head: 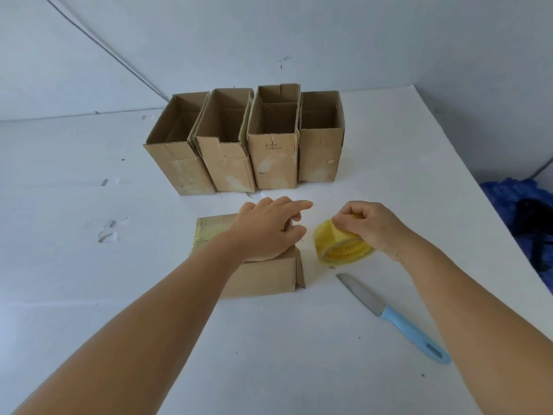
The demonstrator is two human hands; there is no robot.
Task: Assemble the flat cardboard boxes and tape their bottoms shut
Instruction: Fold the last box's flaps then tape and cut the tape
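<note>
Pressing down on cardboard box point(263, 274) at frame centre, left hand point(266, 232) lies on top, fingers loosely spread. Right hand point(368, 226) pinches yellow tape roll point(341, 247) just right. Knife point(395, 319) lower right; four upright boxes point(248, 151) behind.

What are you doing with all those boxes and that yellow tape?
A person is taping up cardboard boxes. The left hand presses down on a box lying on the table, with tape already stuck on its far end. The right hand grips a roll of yellow tape just beside that box. A blue-handled knife lies nearby, untouched. Four finished boxes stand open in a row behind.
</note>
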